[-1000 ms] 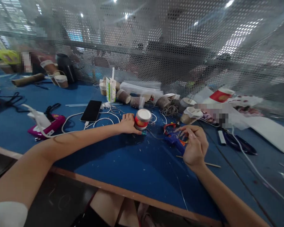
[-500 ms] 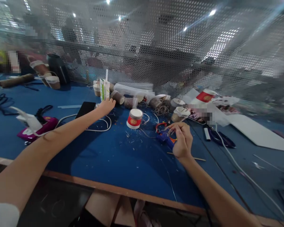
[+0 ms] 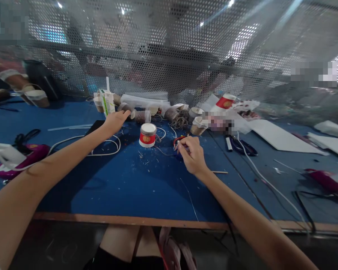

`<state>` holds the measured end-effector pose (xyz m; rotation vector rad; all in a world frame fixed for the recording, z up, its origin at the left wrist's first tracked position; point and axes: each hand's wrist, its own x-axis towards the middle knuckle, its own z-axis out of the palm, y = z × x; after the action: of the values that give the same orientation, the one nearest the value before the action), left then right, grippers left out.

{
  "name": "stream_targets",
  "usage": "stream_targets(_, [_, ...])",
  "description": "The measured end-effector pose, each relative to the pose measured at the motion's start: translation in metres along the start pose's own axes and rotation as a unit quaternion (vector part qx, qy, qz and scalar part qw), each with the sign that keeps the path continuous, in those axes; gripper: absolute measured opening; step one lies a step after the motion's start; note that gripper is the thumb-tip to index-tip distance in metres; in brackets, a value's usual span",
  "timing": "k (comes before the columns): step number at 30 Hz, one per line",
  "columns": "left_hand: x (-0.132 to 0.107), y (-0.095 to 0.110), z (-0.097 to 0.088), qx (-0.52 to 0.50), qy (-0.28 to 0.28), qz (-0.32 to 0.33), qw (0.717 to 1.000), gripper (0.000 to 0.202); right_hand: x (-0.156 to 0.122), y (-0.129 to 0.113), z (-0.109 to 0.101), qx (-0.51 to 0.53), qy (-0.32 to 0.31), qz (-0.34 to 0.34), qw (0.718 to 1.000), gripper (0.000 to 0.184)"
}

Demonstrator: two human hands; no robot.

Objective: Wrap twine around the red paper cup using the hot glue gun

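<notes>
My left hand (image 3: pixel 114 122) reaches far over the blue table (image 3: pixel 146 187), fingers apart, close to a white and green drink carton (image 3: pixel 107 102) and a brown cup lying on its side (image 3: pixel 125 108). It holds nothing. A red cup with a white lid (image 3: pixel 147 135) stands upside down between my hands. My right hand (image 3: pixel 192 153) is curled over the blue glue gun (image 3: pixel 178 144), fingers pinched on it or on something small there; most of the gun is hidden.
Several paper cups and twine coils (image 3: pixel 181 120) line the perforated metal screen (image 3: pixel 169 56). A black phone (image 3: pixel 94 126) and white cable (image 3: pixel 107 150) lie left. A magenta glue gun (image 3: pixel 19 159) is far left, scissors (image 3: pixel 240 146) and white sheets (image 3: pixel 278 137) right.
My left hand let go of the red cup and stretched away to the far left, toward the carton. My right hand stayed closed at the glue gun. The view swung right.
</notes>
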<state>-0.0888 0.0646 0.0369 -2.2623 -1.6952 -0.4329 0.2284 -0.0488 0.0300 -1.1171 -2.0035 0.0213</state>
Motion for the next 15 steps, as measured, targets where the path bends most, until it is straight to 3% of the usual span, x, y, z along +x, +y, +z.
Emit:
stream_targets(5, [0.010, 0.000, 0.002, -0.141, 0.123, 0.058, 0.981, 0.031, 0.000, 0.000, 0.002, -0.001, -0.009, -0.016, 1.000, 0.027])
stream_targets(9, [0.011, 0.002, 0.000, -0.297, 0.278, 0.112, 0.907, 0.022, -0.002, 0.000, 0.001, -0.003, -0.012, -0.021, 1.000, 0.027])
stream_targets(15, [0.011, 0.007, -0.021, -0.378, 0.402, 0.081, 0.830, 0.029, -0.001, -0.001, 0.002, 0.000, -0.009, -0.028, 1.000, 0.026])
